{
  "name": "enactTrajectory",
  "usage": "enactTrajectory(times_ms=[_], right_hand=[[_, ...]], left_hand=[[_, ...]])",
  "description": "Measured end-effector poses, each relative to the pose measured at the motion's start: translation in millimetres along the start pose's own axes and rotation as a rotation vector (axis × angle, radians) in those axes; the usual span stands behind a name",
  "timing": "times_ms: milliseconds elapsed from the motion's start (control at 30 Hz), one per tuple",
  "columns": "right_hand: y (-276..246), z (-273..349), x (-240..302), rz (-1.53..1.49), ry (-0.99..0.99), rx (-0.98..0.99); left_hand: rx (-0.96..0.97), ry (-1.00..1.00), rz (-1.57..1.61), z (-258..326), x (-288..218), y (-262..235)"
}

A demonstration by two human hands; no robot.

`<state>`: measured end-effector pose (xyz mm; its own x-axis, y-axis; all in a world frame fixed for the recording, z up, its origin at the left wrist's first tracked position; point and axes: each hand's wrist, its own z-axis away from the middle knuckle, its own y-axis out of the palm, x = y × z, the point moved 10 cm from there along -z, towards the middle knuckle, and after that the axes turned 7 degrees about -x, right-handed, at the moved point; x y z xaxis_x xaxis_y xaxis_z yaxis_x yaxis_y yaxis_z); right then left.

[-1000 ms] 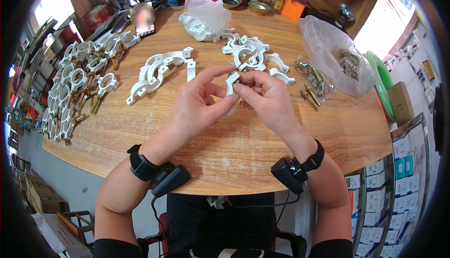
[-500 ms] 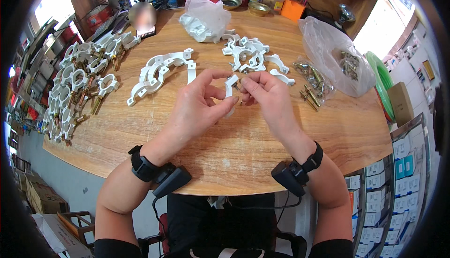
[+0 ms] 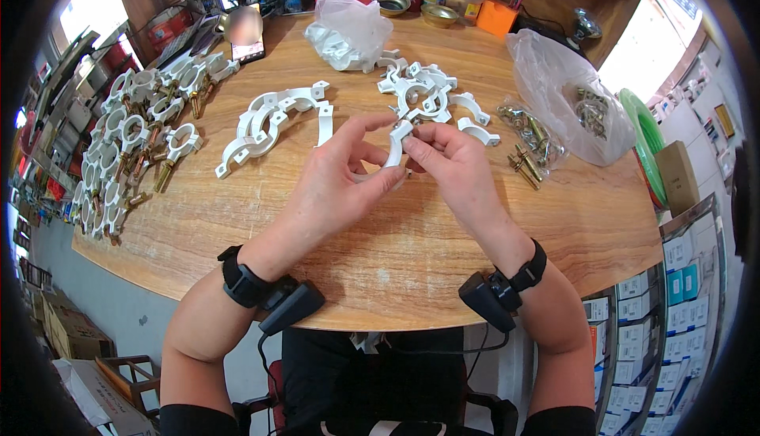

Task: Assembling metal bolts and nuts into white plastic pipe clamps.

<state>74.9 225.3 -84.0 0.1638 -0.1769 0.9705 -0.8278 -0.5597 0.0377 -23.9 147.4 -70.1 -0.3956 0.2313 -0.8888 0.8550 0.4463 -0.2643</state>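
Above the middle of the table my left hand holds a white half-ring pipe clamp between thumb and fingers. My right hand pinches at the clamp's upper end, where a small metal screw partly shows; the fingers hide most of it. Several white curved clamp halves lie beyond my left hand. A pile of smaller white clamp pieces sits beyond my right hand. At the left, white ring clamps with brass-coloured bolts lie massed together.
Loose brass-coloured bolts lie to the right, beside a clear bag of hardware and a larger plastic bag. A white bag of clamps stands at the back, with a phone to its left. Metal bowls line the far edge.
The clamp has shifted slightly right and tilted, and my right fingers have closed in against its upper end. My left hand keeps its hold.
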Motion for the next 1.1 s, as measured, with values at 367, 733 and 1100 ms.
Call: enactTrajectory(times_ms=[367, 733, 1100], right_hand=[[2, 2, -6, -0.057, 0.095, 0.02], [5, 4, -13, -0.074, 0.11, 0.053], [5, 3, -15, -0.131, 0.126, 0.031]], left_hand=[[0.008, -0.026, 0.029, 2, 0, 0], [-0.013, -0.043, 0.116, 2, 2, 0], [-0.01, -0.034, 0.092, -1, 5, 0]])
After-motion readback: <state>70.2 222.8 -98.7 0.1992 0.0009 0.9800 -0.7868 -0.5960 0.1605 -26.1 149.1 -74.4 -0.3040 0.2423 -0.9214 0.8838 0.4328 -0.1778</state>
